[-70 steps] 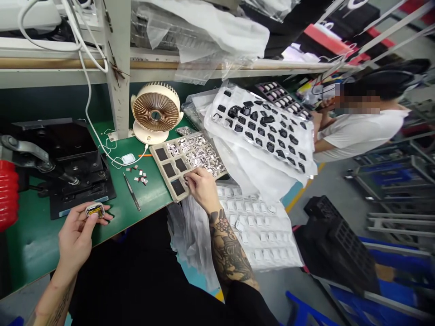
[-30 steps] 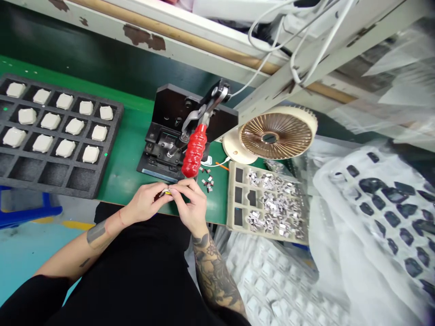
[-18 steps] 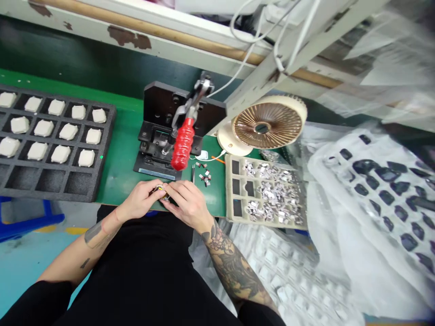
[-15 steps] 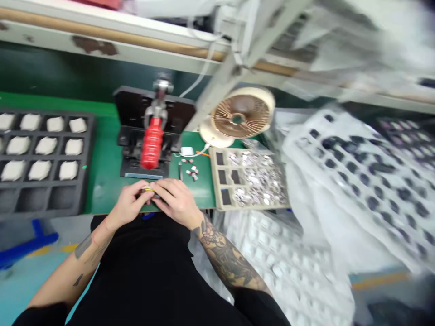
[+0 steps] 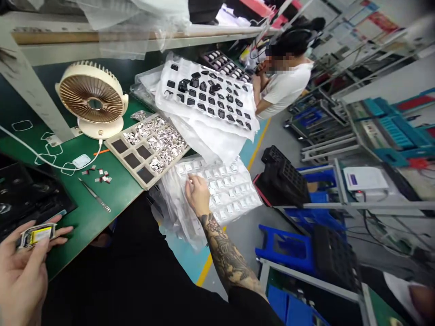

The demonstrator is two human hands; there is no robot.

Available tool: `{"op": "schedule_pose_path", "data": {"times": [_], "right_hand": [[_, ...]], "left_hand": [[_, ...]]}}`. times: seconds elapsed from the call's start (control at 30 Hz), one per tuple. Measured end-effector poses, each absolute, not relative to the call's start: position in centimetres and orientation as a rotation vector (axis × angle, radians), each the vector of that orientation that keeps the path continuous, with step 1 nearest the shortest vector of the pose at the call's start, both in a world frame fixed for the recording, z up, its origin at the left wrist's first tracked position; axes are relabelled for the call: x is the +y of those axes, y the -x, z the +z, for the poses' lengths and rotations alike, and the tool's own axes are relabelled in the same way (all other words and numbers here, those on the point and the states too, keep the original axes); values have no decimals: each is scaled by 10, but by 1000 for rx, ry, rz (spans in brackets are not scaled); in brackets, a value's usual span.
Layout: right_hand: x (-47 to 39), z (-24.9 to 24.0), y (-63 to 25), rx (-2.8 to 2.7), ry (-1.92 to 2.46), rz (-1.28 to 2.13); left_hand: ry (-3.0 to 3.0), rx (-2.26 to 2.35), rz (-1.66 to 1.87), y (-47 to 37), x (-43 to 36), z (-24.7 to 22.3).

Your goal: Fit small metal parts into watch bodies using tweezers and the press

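Note:
My left hand (image 5: pixel 25 267) holds a small device housing (image 5: pixel 38 235) between thumb and fingers, with a yellow part showing inside its pale frame. Over at the right, my right hand (image 5: pixel 198 194) reaches above a clear plastic tray (image 5: pixel 234 201) of small white pieces. Its thumb and fingertips come together near the tray's left side; what they pinch, if anything, is too small to make out. Between the hands, tweezers (image 5: pixel 95 195) and several small red-and-silver parts (image 5: pixel 98 174) lie on the green mat (image 5: pixel 115 208).
A divided box (image 5: pixel 142 181) of small silvery parts sits at the bench edge, beside a fan (image 5: pixel 95 102). Behind it rests a white tray (image 5: pixel 217 118) with black pieces. A black fixture (image 5: pixel 30 190) stands at left. A co-worker (image 5: pixel 285 68) sits farther along.
The view has swung right. My hands, together before at the red-handled press, are now apart: the left keeps the housing, the right has moved out over the plastic tray.

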State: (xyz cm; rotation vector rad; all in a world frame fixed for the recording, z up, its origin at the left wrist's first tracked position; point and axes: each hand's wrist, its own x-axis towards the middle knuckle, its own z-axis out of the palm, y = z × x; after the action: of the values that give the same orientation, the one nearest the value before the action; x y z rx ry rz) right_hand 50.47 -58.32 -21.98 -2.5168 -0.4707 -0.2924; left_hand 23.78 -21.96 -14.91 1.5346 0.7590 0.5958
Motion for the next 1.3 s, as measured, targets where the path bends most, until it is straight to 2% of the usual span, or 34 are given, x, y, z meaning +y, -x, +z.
{"op": "schedule_pose_path", "data": {"times": [0.2,0.4,0.57,0.73,0.9,1.1,1.3], "right_hand": [[-623,-240,-543,-217,2607,-229],[-609,-211,-541,-225,2353,-258],[-535,-177,-503,-321,1832,-122],[-434,-159,-447,-620,1689,103],[-372,-157,-415,-919,1467,425],[-326,-147,-398,-1263,1360,420],[-303,-150,-385,-1346,1347,456]], "left_hand": [[-1410,838,505,-256,-230,-145],[-1471,762,554,-250,-227,-162],[-1395,760,586,-249,-227,-157],[-1350,770,561,-244,-229,-157],[-1246,811,588,-228,-229,-155],[-1266,786,605,-216,-227,-150],[-1306,695,676,-212,-228,-151]]}}
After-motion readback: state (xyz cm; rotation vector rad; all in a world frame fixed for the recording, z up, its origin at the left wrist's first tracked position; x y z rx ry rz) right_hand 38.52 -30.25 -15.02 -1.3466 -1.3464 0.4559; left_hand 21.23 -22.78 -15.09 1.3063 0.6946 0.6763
